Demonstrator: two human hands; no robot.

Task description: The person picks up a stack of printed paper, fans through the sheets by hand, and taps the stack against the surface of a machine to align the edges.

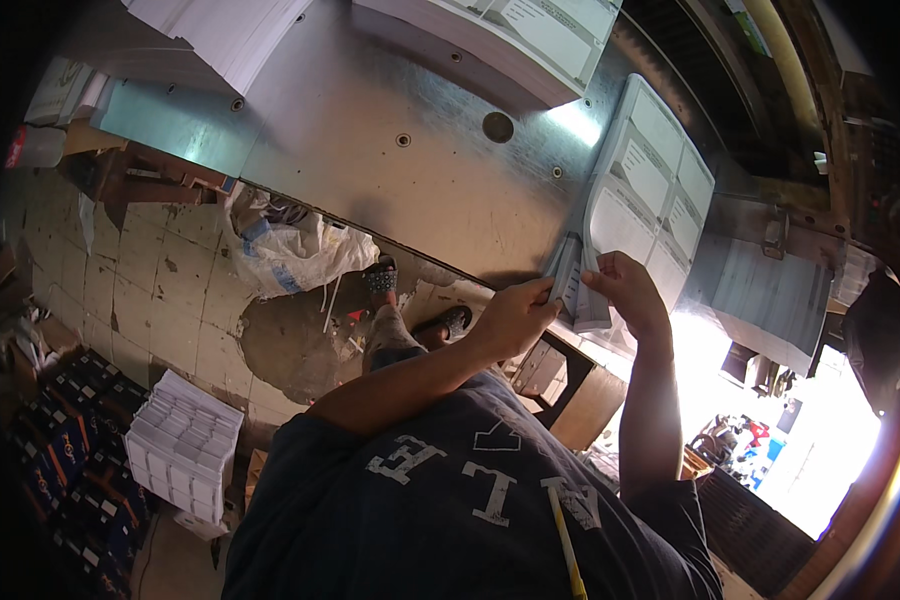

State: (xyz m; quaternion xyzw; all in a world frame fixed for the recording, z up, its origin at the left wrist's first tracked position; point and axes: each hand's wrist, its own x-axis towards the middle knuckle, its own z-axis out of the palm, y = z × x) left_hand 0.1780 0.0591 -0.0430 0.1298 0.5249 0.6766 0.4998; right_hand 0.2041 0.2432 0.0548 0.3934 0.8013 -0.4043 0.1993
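A stack of printed sheets [642,190] lies at the right end of the metal table, its near end bent up toward me. My left hand [518,318] is closed on the near left edge of these sheets, thumb on top. On the other side of that edge, my right hand [625,290] pinches the near end of the same stack between thumb and fingers. Between the two hands the sheet edges look fanned and curved. How many sheets each hand grips is hidden by the fingers.
The metal table [370,150] carries a thick printed paper stack [530,40] and a white paper stack [210,50] at the far side. More paper [760,290] stands at the right. A white sack [290,250] and a paper bundle [185,445] sit lower left.
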